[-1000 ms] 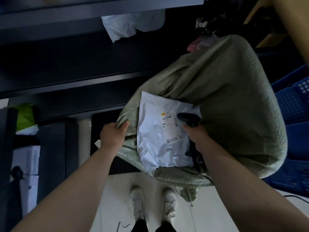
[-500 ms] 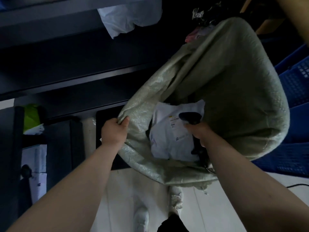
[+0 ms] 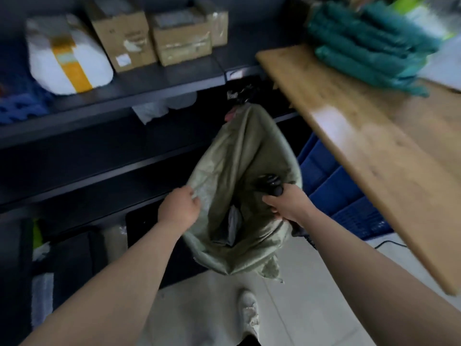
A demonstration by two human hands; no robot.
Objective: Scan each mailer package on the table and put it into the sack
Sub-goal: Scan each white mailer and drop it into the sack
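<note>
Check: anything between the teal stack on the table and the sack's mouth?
Nothing visible. The left hand holds the sack open by its rim, the right hand grips the scanner at the opposite rim, and bare table lies before the teal stack.

A parcel storeroom: dark shelving [image 3: 139, 88] holds cardboard boxes [image 3: 124, 33] and a taped white parcel [image 3: 67, 61], beside blue crates [image 3: 344, 196]
</note>
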